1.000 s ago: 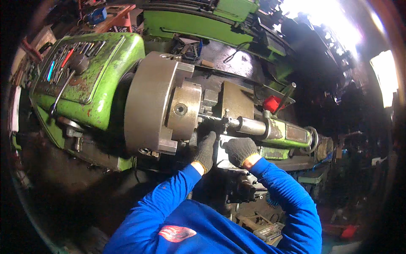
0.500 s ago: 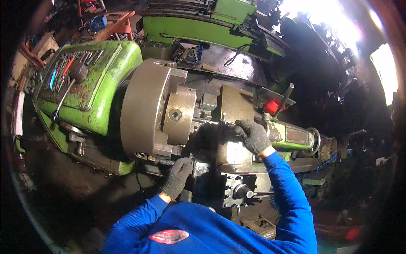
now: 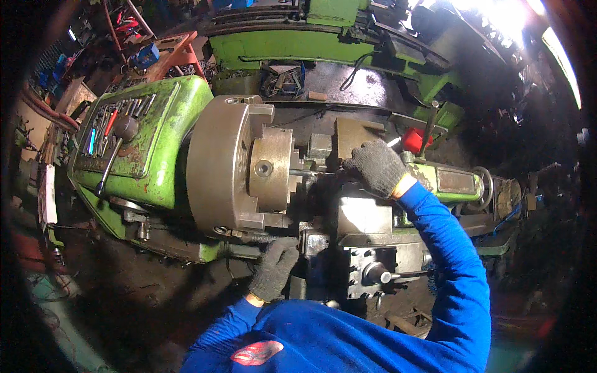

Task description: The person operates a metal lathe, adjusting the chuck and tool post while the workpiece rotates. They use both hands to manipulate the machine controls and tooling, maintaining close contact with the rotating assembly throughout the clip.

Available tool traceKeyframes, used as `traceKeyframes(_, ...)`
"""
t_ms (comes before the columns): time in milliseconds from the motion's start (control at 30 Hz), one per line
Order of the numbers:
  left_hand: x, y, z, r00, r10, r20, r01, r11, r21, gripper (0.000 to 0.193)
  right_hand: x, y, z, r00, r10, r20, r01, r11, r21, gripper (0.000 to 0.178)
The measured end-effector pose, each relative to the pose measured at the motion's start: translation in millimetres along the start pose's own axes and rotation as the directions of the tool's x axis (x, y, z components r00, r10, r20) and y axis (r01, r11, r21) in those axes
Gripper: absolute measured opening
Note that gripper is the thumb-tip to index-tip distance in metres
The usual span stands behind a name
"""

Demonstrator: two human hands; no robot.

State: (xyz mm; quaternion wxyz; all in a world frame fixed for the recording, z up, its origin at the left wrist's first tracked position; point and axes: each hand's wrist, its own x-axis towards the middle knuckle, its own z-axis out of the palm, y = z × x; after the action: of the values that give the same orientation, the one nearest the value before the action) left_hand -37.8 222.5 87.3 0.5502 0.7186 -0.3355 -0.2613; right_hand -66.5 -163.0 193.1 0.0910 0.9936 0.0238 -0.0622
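My right hand [image 3: 377, 168], in a dark grey knitted glove, is closed at the end of a slim metal rod [image 3: 317, 174]. The rod runs toward the round steel workpiece [image 3: 271, 169] clamped in the jaws of a large lathe chuck [image 3: 214, 165]. My fingers hide the rod's right end. A pale bar end [image 3: 393, 142] shows just beyond my knuckles; whether it belongs to the same tool I cannot tell. My left hand [image 3: 275, 267], gloved alike, lies with fingers extended by the carriage's front edge, below the chuck, with nothing visible in it.
The green tailstock [image 3: 444, 180] with its handwheel [image 3: 484, 188] stands to the right. A square tool post [image 3: 372, 272] sits at the near side of the carriage. Small tools lie on the green headstock [image 3: 171, 124], beside a lever [image 3: 109, 165]. A red container [image 3: 413, 140] is behind the tailstock.
My right hand has turned over farther and moved up along the tool, now covering the shiny fitting seen earlier. My left hand stays by the carriage edge. The view has shifted slightly.
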Motion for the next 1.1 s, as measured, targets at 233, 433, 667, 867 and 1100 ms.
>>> traceKeyframes(233, -12, -12, -18, 0.99, 0.09, 0.107, -0.092, 0.996, 0.013, 0.029, -7, -5, 25, 0.963, 0.257, -0.084, -0.233, 0.947, 0.222, 0.026)
traceKeyframes(433, -26, -13, -59, 0.927, 0.29, 0.238, -0.325, 0.938, 0.121, 0.028, -15, -40, 9, 0.94, 0.323, -0.112, -0.309, 0.943, 0.125, 0.023)
traceKeyframes(667, -46, -31, -116, 0.899, 0.331, 0.287, -0.385, 0.909, 0.158, 0.028, -13, -47, 29, 0.868, 0.494, -0.053, -0.478, 0.86, 0.177, 0.021)
traceKeyframes(867, -43, 25, -144, 0.901, 0.293, 0.319, -0.326, 0.944, 0.052, 0.038, 3, -79, 30, 0.719, 0.686, -0.111, -0.596, 0.691, 0.408, 0.035)
traceKeyframes(1100, 23, 114, -107, 0.674, 0.697, 0.243, -0.728, 0.683, 0.059, 0.038, -11, -86, 29, 0.298, 0.912, -0.282, -0.776, 0.404, 0.484, 0.044)
